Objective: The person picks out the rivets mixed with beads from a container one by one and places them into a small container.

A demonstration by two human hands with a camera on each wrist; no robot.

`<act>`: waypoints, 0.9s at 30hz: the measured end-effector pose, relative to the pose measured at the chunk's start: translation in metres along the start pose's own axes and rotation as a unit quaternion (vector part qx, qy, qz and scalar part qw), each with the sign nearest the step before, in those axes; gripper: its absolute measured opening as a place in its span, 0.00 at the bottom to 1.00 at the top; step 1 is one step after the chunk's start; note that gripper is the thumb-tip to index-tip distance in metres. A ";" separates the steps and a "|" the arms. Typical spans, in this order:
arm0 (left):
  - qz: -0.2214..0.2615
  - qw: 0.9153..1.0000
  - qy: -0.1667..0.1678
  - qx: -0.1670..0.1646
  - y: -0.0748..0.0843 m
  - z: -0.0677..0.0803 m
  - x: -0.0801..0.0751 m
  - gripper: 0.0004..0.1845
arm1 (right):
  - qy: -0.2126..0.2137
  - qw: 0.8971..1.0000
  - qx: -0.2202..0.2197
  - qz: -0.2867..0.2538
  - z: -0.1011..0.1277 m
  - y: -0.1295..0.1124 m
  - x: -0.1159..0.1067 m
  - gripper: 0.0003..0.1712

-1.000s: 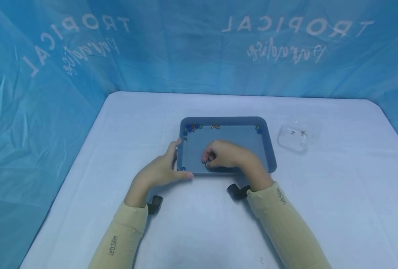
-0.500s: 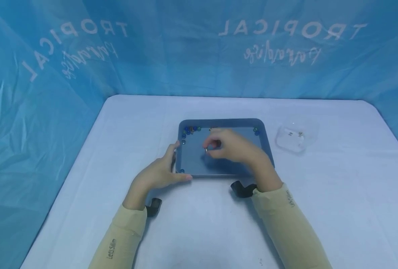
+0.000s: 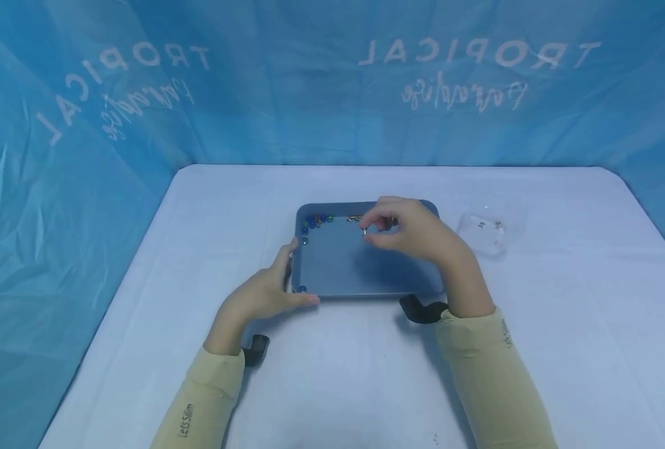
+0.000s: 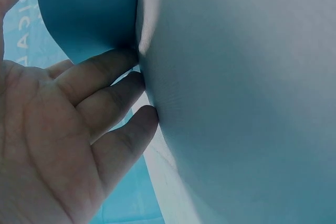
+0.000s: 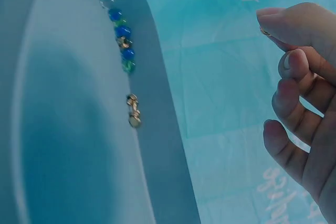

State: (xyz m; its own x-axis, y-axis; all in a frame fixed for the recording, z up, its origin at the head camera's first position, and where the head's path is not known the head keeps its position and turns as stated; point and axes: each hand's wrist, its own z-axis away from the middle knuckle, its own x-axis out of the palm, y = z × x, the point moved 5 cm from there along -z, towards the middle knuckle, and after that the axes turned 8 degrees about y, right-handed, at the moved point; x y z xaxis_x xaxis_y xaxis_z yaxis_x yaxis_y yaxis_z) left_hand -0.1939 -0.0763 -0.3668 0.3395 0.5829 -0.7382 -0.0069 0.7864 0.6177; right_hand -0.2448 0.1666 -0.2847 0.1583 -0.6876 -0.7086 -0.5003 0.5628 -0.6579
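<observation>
A blue-grey rectangular tray (image 3: 332, 262) lies on the white table. My left hand (image 3: 262, 290) spans its near left corner, thumb along the front rim; in the left wrist view, nearly straight fingers (image 4: 113, 95) touch the tray's outer wall. Above the tray, my right hand (image 3: 413, 232) pinches a small gold metal stud (image 3: 364, 231) between thumb and forefinger. Only a sliver of that stud (image 5: 264, 32) shows in the right wrist view. Several similar gold studs (image 5: 134, 111) lie by the far wall. Blue and green glass marbles (image 3: 315, 220) cluster in the far left corner.
Right of the tray lies a clear plastic container (image 3: 484, 234) with a few small gold pieces. One dark marble (image 3: 302, 289) sits in the near left corner of the tray. A blue printed curtain (image 3: 310, 106) hangs behind and left of the table.
My right hand has lifted the gold stud from near the tray's front edge and carried it away and to the right, toward the far wall. My left hand stays at the tray's corner.
</observation>
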 end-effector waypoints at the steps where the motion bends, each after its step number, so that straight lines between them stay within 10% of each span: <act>1: -0.001 1.000 -0.001 -0.001 0.000 0.000 0.000 0.67 | 0.005 1.000 0.003 -0.001 0.001 0.001 -0.002 0.08; 27: -0.004 0.999 -0.043 0.017 0.002 0.003 0.010 0.65 | 0.130 0.989 0.066 -0.009 0.036 0.036 -0.074 0.10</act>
State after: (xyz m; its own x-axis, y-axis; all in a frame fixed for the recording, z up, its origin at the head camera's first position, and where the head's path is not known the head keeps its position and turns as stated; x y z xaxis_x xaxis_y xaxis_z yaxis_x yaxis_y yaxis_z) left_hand -0.1878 -0.0694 -0.3725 0.4186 0.5556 -0.7184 0.0268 0.7831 0.6213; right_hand -0.2436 0.2548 -0.2651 -0.0661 -0.7834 -0.6180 -0.3815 0.5921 -0.7098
